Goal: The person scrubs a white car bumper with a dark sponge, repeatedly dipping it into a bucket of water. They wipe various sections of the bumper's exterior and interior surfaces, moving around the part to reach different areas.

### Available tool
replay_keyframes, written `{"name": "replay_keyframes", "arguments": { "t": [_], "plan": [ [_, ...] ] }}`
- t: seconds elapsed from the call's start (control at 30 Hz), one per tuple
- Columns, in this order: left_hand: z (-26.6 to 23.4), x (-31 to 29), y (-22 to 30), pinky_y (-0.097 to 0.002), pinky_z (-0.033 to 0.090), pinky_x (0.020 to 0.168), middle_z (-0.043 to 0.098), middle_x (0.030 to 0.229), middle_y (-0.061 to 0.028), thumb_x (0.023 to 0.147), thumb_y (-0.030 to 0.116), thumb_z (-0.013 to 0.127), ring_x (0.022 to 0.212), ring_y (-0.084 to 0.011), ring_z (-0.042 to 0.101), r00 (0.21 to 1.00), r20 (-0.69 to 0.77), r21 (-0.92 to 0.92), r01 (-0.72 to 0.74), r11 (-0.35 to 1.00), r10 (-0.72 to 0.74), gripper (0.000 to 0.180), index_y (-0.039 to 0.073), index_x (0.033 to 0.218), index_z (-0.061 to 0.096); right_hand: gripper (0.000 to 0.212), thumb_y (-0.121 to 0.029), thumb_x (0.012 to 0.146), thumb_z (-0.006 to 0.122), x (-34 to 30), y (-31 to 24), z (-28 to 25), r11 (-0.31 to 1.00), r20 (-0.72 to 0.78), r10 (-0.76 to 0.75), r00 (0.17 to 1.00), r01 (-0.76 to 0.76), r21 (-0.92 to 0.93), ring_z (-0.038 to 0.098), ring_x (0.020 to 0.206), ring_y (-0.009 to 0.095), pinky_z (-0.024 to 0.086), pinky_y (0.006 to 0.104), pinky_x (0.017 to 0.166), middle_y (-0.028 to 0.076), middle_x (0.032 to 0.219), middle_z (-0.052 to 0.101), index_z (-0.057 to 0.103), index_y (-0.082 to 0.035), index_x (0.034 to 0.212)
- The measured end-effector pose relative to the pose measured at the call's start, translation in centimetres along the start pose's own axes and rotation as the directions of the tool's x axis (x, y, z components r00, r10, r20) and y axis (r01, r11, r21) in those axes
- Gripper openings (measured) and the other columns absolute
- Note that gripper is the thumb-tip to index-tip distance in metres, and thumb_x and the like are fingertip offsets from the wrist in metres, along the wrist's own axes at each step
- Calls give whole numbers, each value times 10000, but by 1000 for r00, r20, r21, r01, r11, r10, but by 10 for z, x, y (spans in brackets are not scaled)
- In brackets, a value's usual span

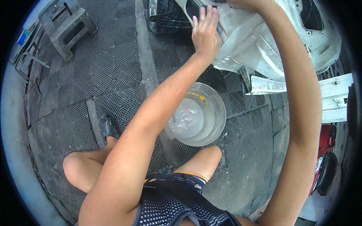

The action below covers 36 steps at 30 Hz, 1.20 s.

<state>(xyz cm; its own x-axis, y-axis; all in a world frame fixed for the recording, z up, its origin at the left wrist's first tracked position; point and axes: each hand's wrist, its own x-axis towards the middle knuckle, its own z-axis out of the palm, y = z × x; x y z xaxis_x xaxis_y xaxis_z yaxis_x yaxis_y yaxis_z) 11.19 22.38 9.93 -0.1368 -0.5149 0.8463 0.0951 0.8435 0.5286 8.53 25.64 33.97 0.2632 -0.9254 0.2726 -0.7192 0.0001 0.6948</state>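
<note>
Head view: metal bucket (215, 116) holds cloudy liquid (190, 119); left fingers (209, 16) slightly spread at white panel (243, 35); right fingers: cannot tell.

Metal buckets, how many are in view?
1: the metal bucket holding cloudy liquid, on the ridged floor in front of the right knee, partly covered by the left forearm. Others could be hidden.
</note>
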Motion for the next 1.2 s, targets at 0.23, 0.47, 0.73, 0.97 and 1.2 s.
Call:
{"name": "replay_keyframes", "arguments": {
  "t": [0.23,0.47,0.73,0.97,1.2],
  "plan": [
    [-1,22,16,-560,404,1158,610,1429,-247,888,-23,545,1358,-438,552,989,-44,-82,137,987,-141,521,-43,1407,593,259,-351,712,808,8,-4,-4,999,25,44,999,-45,8,713,753,283,546,438,641,52,796,705,674,-131,740],
    [-22,26,65,-538,421,1164,654,1318,-294,768,-99,557,1286,-463,597,997,-78,-326,-11,945,-15,535,-65,1295,641,243,-351,742,787,1,2,-1,1000,-4,27,1000,-26,16,707,735,284,557,440,677,65,795,701,692,-128,766],
    [-27,29,15,-474,410,1187,662,1378,-210,802,-57,538,1341,-324,600,974,-70,-219,-224,950,214,527,-33,1314,663,228,-326,751,773,8,6,1,979,-177,127,976,-94,183,714,753,302,553,442,686,82,794,701,684,-116,764],
    [-83,-140,-69,-471,485,1119,614,1426,-242,826,-119,545,1316,-384,604,835,548,-108,11,994,50,601,4,1412,596,239,-313,813,789,-27,-14,28,969,-456,25,889,90,228,709,855,276,569,437,693,53,870,662,675,-137,926],
    [-125,-263,-51,-487,454,1132,653,1411,-171,820,10,619,1314,-321,624,372,924,-135,100,986,89,627,103,1440,602,219,-271,918,767,-250,-254,106,-136,505,695,512,-596,791,659,719,190,538,365,690,69,827,697,731,-56,932]
  ]
}}
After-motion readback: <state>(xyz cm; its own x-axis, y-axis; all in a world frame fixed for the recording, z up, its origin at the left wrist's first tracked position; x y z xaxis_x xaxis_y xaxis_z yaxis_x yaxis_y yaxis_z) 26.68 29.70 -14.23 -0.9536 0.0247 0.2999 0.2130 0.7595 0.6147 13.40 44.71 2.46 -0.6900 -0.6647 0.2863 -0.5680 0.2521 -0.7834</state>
